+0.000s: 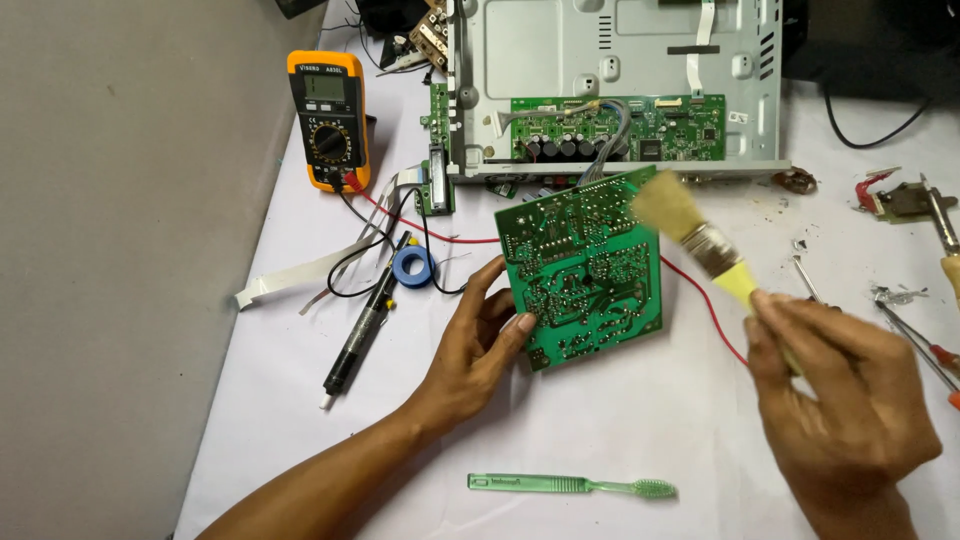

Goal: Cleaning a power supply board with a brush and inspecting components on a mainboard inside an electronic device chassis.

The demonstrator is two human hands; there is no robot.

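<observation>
**Brush over the green board, mid-table**

From my remote seat I logged the left hand (478, 345) closed on the lower left edge of a green circuit board (583, 265), thumb on the solder side, fingers behind. The board sat tilted near the middle of the table (620, 420), solder side up.

The right hand (840, 390) gripped a yellow-handled paintbrush (700, 235), fingers wrapped round the handle. The bristles were blurred and lay over the board's upper right corner; I couldn't tell if they touched.

At the table's far edge stood an open metal chassis (560, 50) with a second green board (620, 128) inside. An orange multimeter (328, 118) lay toward the far left corner, its red and black leads trailing toward the middle. A blue tape roll (413, 267) and a black desoldering pump (362, 335) lay left of the held board. A green toothbrush (570, 486) lay near the near edge. Screwdrivers (915, 340) and metal scraps sat along the right edge.
</observation>
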